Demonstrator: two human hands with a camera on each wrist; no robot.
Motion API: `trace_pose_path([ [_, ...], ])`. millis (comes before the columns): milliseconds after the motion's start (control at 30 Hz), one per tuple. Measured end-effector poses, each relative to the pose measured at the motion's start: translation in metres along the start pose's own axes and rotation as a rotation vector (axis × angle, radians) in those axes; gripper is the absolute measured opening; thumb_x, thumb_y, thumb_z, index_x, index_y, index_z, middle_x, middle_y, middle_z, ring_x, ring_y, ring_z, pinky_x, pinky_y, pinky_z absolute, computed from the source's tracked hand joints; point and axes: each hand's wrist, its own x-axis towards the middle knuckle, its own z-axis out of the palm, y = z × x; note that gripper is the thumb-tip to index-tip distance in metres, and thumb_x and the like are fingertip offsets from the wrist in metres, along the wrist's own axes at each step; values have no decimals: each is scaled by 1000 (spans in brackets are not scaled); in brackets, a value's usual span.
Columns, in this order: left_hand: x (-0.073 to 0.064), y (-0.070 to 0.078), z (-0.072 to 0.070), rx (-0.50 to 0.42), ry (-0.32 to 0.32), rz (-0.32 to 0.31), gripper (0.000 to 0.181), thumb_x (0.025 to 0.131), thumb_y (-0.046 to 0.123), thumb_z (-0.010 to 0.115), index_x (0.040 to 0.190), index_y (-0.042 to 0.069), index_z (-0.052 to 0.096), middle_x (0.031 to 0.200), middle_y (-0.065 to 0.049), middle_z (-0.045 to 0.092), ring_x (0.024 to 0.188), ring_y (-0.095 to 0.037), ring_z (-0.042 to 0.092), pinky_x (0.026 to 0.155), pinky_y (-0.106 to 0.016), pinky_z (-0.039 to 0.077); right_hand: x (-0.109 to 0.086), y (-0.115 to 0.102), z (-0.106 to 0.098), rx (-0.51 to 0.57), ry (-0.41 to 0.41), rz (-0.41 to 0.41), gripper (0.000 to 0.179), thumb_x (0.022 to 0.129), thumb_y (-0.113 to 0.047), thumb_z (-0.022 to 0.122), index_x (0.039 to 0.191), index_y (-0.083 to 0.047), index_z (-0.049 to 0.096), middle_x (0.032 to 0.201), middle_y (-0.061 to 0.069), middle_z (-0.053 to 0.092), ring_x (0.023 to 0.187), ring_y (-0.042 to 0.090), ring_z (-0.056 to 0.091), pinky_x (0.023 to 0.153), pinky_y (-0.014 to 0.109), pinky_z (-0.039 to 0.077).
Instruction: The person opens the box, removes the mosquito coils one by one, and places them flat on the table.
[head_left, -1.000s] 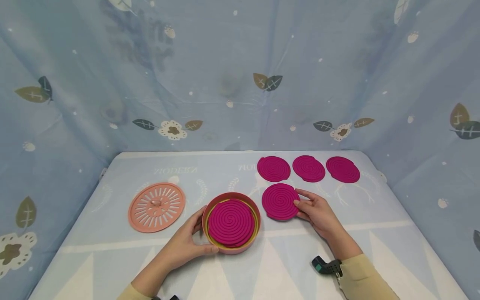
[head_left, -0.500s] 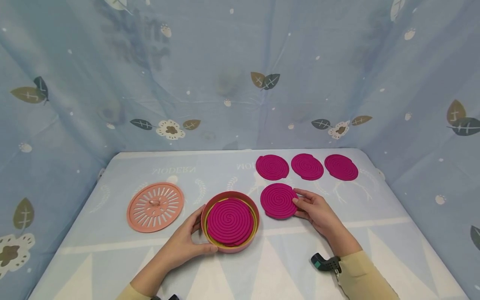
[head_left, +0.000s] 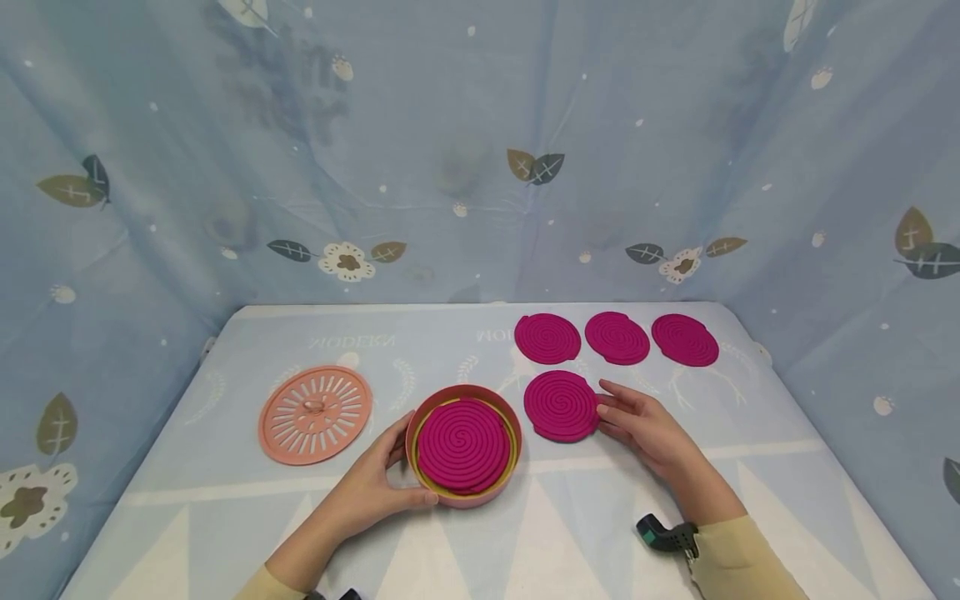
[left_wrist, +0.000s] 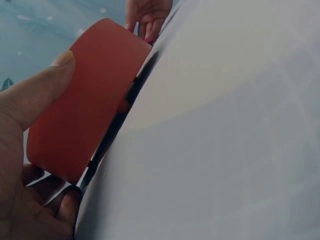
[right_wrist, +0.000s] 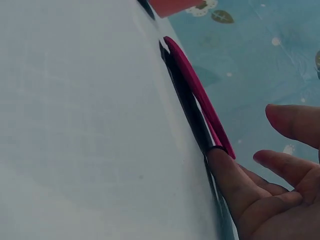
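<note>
My left hand (head_left: 378, 473) grips the side of a round pink box (head_left: 465, 502) with a yellow inner rim, thumb at the near side and fingers behind. Magenta mosquito coils (head_left: 461, 442) lie stacked inside it. To the right of the box is another magenta mosquito coil (head_left: 561, 406). My right hand (head_left: 645, 425) is at that coil's right edge. In the right wrist view, a fingertip (right_wrist: 220, 160) touches the coil's edge (right_wrist: 200, 100) from below, while the thumb stands apart from it.
A slotted pink lid (head_left: 315, 415) with a small loop handle lies left of the box. Three magenta coils (head_left: 547, 338) lie in a row at the table's back right. A patterned blue curtain (head_left: 450, 150) encloses the back and sides.
My right hand has loosened its pinch on the coil and drawn slightly right, its fingers spreading. The coil stays in about the same place. My left hand keeps hold of the box.
</note>
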Motion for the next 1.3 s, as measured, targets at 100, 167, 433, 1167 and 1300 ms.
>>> trace_pose_path([
  [100,0,1,0,-2,1,-3,118,59,46,94,155,27,28,151,7,39,130,-16,49,113,-38,34,-3,3,-2,3,11,-27,72,96,-16,66,155,-1,27,149,28,37,129,25,51,99,36,48],
  [167,0,1,0,-3,0,-3,118,60,45,94,156,26,28,151,7,39,130,-16,48,113,-37,34,-6,6,-3,13,22,-47,70,97,-16,65,154,-1,28,149,28,37,128,22,52,99,34,47],
  [433,0,1,0,12,-1,4,117,61,45,94,155,27,27,151,7,39,130,-16,49,113,-38,34,-13,17,-7,134,60,-88,67,98,-13,64,153,1,29,149,28,35,122,15,57,100,32,47],
  [1167,0,-1,-1,11,10,5,117,61,44,94,155,26,28,148,8,43,129,-13,49,113,-36,33,-16,20,-8,119,14,-90,67,99,-16,62,155,-3,27,154,22,32,129,15,51,101,30,45],
  [1300,1,0,0,10,6,5,117,61,44,94,155,25,28,148,7,43,130,-14,49,113,-36,33,-17,21,-10,127,14,-87,68,99,-15,62,155,-2,26,154,24,31,129,16,51,100,30,45],
])
